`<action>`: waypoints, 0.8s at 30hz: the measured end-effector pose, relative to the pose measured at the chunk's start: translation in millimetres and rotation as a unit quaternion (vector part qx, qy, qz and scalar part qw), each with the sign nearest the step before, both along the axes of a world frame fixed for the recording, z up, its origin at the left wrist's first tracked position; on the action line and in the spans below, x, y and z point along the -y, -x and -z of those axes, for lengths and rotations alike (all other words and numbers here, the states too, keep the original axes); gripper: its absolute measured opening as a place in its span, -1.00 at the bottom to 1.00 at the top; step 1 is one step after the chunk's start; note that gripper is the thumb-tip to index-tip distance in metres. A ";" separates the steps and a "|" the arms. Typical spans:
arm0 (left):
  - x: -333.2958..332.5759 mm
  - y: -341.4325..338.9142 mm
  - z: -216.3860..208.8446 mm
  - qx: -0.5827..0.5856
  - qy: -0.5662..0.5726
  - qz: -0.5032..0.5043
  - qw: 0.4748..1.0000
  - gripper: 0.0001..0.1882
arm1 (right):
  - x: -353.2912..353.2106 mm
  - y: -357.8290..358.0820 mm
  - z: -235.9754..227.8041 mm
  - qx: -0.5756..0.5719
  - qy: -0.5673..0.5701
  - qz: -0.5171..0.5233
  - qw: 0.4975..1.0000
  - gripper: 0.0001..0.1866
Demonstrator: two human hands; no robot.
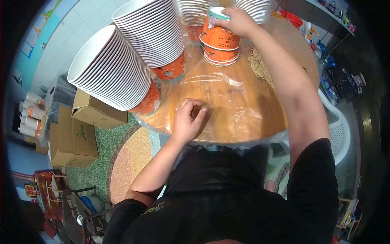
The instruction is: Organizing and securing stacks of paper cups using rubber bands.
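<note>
1. In the head view, we see our bare right hand (239, 23) stretched far forward, thumb and fingers pinching the upper end of a short stack of orange printed paper cups (220, 42).
2. This short stack stands upside down directly beneath the right hand's fingers, its white rims lowest and its green-edged base uppermost.
3. We find our bare left hand (189, 120) much nearer the body, its fingers loosely curled and its thumb apart from the forefinger; we cannot tell whether it touches the surface below.
4. Under both hands we have a round brown wooden table covered with clear plastic sheeting (231, 110).
5. Ahead and to the left of the left hand, we see a tall leaning stack of white-rimmed orange paper cups (115, 69), mouths up, and just beyond it a second tall stack of the same white-rimmed cups (152, 34).
6. Near the right hand, just to its right and closer to us, lies a loose bundle of beige string (258, 65), partly behind the forearm.
7. Well to the left of the left hand, we see an open brown cardboard box (73, 140) on the speckled green floor (99, 177).
</note>
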State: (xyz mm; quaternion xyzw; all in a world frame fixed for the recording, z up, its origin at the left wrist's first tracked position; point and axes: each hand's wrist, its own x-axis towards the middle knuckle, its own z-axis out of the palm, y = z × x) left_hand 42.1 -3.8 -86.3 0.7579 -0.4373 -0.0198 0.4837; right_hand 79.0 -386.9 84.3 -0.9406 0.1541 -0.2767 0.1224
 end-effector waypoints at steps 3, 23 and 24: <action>-1.3 -0.3 -0.4 -0.018 0.013 -0.008 1.000 -0.74 | -2.7 -1.3 11.9 0.028 0.007 -0.008 1.000 -0.16; -0.8 -0.1 -2.2 0.025 0.025 0.005 0.999 -0.77 | -181.3 -11.1 -139.5 0.078 0.046 -0.266 0.960 -0.64; -0.8 -0.1 -1.7 0.022 0.024 0.006 0.999 -0.77 | -186.7 -14.4 -139.9 0.091 0.079 -0.242 0.963 -0.69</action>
